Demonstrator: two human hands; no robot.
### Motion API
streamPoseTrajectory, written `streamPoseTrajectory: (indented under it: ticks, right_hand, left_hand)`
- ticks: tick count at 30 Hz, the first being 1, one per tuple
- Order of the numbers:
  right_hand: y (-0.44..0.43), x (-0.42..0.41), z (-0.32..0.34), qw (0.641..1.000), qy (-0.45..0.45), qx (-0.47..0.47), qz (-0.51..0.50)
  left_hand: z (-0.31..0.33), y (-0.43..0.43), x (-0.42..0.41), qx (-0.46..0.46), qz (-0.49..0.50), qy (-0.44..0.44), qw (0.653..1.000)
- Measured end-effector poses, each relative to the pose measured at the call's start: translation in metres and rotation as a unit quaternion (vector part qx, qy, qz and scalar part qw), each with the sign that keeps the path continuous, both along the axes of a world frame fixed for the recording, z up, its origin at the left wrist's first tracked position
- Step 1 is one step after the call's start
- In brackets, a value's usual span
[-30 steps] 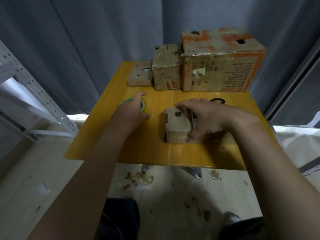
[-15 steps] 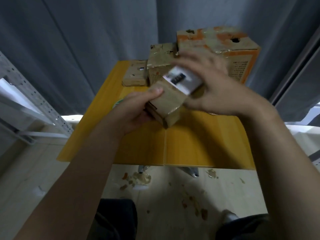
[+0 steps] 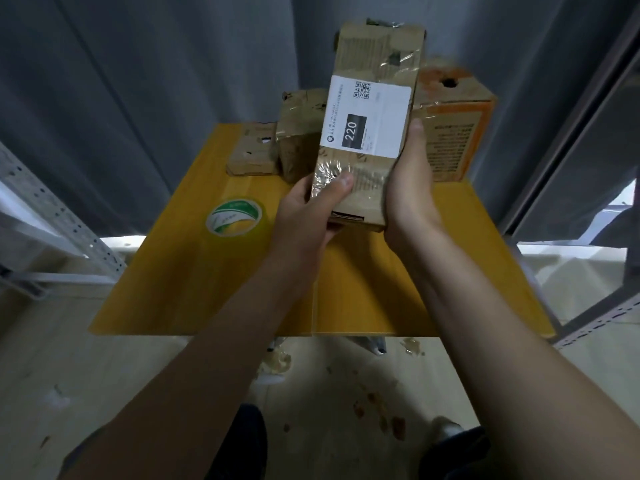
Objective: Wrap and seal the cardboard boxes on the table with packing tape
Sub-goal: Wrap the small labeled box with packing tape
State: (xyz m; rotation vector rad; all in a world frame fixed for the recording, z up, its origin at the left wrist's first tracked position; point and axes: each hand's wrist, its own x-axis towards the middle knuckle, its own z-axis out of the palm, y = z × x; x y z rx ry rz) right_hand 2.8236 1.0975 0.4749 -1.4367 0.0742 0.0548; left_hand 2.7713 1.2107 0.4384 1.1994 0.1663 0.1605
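Note:
I hold a long cardboard box [image 3: 367,133] on end above the yellow table [image 3: 214,292], its white shipping label facing me. My left hand [image 3: 311,209] grips its lower left corner, thumb pressed on the front. Along the right side my right hand [image 3: 410,188] holds the box, its thumb lying up the edge. A roll of packing tape [image 3: 234,218] with a green and white core lies flat on the table, left of my left hand. Three other boxes stand at the table's far edge: a small flat one [image 3: 252,154], a medium one [image 3: 298,133] and a large orange-printed one [image 3: 453,133].
Grey curtains hang behind the table. A perforated metal shelf post [image 3: 52,209] stands at the left and a shelf frame [image 3: 595,317] at the right. Scraps litter the floor [image 3: 346,393] under the table's near edge.
The box lay on the table under my right hand a second ago. Both hands have lifted it and turned it upright, label toward me. My left hand left the tape roll.

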Motion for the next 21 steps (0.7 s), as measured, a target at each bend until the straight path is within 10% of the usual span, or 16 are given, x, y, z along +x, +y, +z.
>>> streamPoseTrajectory:
  ticks: [10,15,21]
  right_hand:
    - [-0.013,0.007,-0.007,0.983,-0.069,0.042,-0.163]
    - [-0.002,0.000,-0.003,0.995,-0.053,0.077,-0.023]
    - [-0.004,-0.002,-0.003,0.995,-0.052,0.053,0.063]
  left_hand:
    - [0.008,0.011,-0.001,-0.103,-0.121,-0.025,0.987]
    - [0.003,0.020,0.004,-0.214,-0.151,0.030,0.965]
    - [0.003,0.029,0.009,0.073,-0.058,0.065,0.994]
